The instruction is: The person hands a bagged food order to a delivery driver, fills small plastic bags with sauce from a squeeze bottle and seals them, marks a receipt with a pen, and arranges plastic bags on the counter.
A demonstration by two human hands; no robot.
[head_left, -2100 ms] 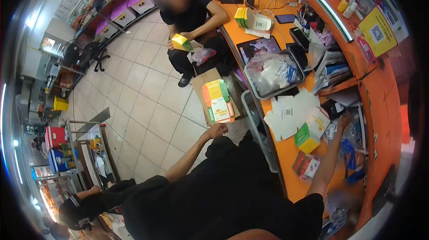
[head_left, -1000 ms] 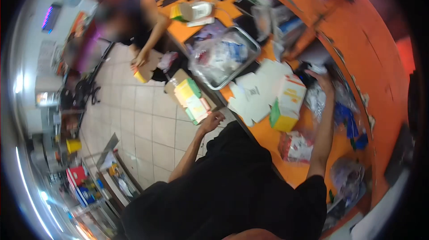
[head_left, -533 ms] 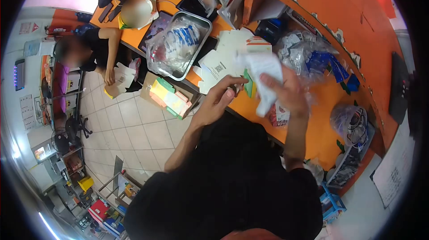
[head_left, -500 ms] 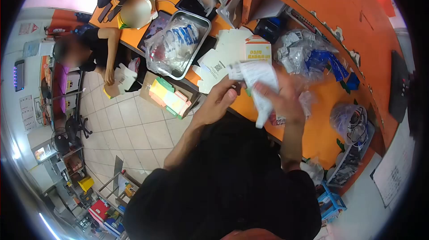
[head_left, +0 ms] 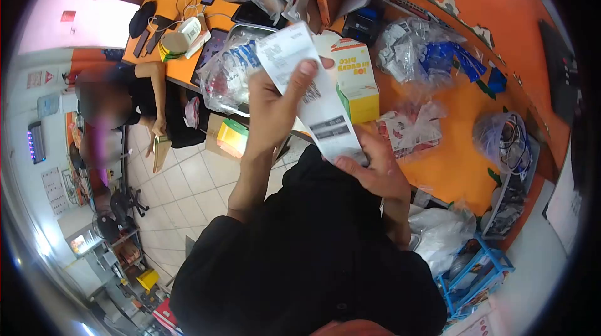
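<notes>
A long white paper receipt [head_left: 313,99] with printed text, a QR code and dark bands is stretched out in front of me. My left hand [head_left: 280,99] grips its upper part, the thumb lying over the print. At its lower end, my right hand [head_left: 375,168] pinches the paper between thumb and fingers. Just behind the receipt stands a white and yellow food box [head_left: 358,76] with "joy in every bite" on it. Right of the box lies a clear plastic bag with red print [head_left: 410,132].
Plastic bags [head_left: 413,54], a card printer-like black device [head_left: 363,25] and a tray with a bag [head_left: 235,73] share the orange desk [head_left: 451,167]. A carton [head_left: 220,139] with colourful boxes sits below left. Another person [head_left: 147,95] holds a folded cardboard piece at left.
The crumpled, blurred receipt is now spread out lengthwise between both hands. The food box stands more opened up. My view has shifted, and the other person's cardboard has turned edge-on.
</notes>
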